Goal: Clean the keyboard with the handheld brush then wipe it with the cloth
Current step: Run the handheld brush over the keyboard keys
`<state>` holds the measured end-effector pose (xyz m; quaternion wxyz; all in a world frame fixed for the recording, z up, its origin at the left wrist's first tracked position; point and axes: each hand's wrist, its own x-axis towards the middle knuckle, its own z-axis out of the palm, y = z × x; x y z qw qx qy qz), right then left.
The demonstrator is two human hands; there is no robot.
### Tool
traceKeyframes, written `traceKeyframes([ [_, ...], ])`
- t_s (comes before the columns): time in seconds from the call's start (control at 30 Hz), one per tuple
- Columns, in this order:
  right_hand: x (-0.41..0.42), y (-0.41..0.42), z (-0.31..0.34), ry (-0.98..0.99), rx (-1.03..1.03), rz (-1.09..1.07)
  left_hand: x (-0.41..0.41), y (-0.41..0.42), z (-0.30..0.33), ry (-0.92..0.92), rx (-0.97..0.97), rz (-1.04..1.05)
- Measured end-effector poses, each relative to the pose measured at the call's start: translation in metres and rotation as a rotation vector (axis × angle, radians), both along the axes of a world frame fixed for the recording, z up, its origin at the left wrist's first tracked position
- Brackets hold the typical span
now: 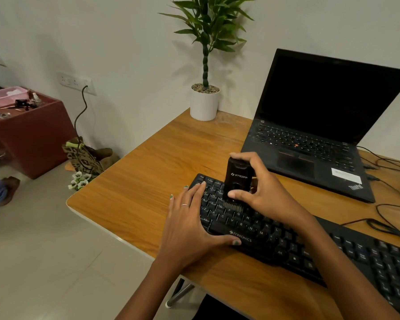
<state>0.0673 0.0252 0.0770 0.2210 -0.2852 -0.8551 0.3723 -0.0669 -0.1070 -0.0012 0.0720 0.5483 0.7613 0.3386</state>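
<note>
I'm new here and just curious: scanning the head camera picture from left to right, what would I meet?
Pink plastic basket on a dark red cabinet → white wall socket panel → patterned paper bag on the floor → green plant in a white pot → open black laptop

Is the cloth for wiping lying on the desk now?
No, the desk carries only the keyboard, laptop, potted plant and cables; no cloth shows there.
</note>
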Motion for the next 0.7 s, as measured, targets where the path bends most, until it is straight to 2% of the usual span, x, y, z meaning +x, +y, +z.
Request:
traceKeyframes([
  [0.17, 0.000, 0.014, -0.001, -0.019, 0.079, -0.112, 0.001, 0.000, -0.001, 0.012, -0.003, 0.003],
  [0.3, 0.002, 0.014, 0.003, -0.012, -0.031, 0.007, 0.000, -0.001, -0.001, 0.012, 0.011, 0.005],
  [0.43, 0.002, 0.024, -0.004, -0.002, 0.063, -0.115, 0.001, 0.000, -0.001, 0.017, 0.010, 0.003],
  [0.57, 0.002, 0.023, 0.000, 0.009, -0.003, -0.031, 0.000, 0.000, -0.001, 0.009, 0.017, -0.002],
  [0.7, -0.002, 0.031, -0.005, 0.010, 0.066, -0.127, 0.001, 0.000, -0.001, 0.020, 0.016, -0.002],
])
